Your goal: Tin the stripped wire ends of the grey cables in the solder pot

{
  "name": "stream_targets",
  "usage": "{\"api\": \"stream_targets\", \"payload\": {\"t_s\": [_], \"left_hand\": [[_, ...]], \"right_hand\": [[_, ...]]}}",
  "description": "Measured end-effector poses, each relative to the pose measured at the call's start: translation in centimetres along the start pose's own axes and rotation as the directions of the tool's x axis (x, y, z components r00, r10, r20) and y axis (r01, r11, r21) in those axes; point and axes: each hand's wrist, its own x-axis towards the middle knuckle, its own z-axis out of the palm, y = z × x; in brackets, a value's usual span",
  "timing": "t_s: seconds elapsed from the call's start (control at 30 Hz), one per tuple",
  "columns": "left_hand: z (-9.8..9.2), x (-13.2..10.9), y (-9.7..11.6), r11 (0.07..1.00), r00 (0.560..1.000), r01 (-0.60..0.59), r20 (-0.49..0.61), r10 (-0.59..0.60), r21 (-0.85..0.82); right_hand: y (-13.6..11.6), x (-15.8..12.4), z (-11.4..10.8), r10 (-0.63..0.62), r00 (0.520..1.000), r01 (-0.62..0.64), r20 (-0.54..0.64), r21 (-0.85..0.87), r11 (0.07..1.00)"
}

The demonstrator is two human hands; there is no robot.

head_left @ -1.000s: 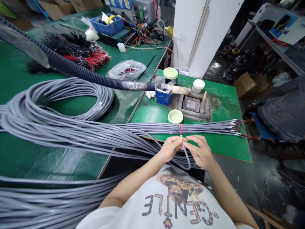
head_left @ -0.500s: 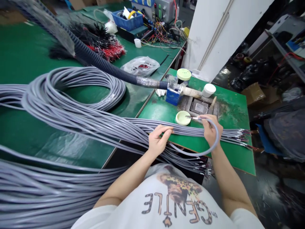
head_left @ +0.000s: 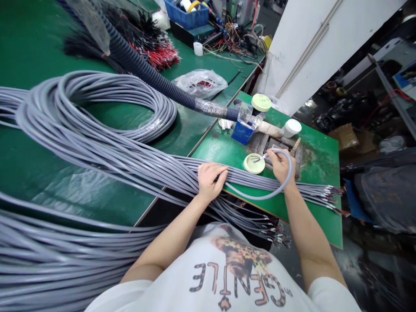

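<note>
My right hand (head_left: 282,167) pinches a grey cable (head_left: 260,197) near its stripped end. The thin dark wires at that end reach down into a shallow pale-green dish (head_left: 254,171); whether they touch its contents I cannot tell. From the right hand the cable bends in a loop back toward my left hand (head_left: 212,180). My left hand is closed over grey cables at the bundle (head_left: 250,178), its thumb and fingers together; exactly which strands it grips is partly hidden. The bundle's stripped ends (head_left: 334,197) lie toward the right edge of the green board.
A ribbed hose (head_left: 156,82) slants to a blue block (head_left: 243,132) beside a grimy metal fixture (head_left: 297,160). White (head_left: 292,128) and yellow-lidded (head_left: 261,102) tubs stand behind. Coiled cables (head_left: 97,130) cover the left table; more cable ends (head_left: 273,229) hang below the board's front edge.
My right hand has tilted the cable end, so its wires dip into the dish instead of pointing level above it. My left hand stays on the cables. The camera view has shifted slightly.
</note>
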Motion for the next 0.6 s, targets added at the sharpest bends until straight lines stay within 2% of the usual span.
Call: {"api": "stream_targets", "payload": {"t_s": [0.23, 0.6], "left_hand": [[0.2, -0.1, -0.2, 0.998, 0.998, -0.05, 0.03, 0.049, 0.036], [0.1, 0.3, 0.1, 0.993, 0.994, -0.102, 0.029, 0.101, 0.055]], "right_hand": [[-1.0, 0.5, 0.7, -0.068, 0.996, 0.073, 0.05, -0.087, 0.994], [-0.9, 0.8, 1.3, -0.105, 0.991, 0.117, 0.082, -0.169, 0.979]]}}
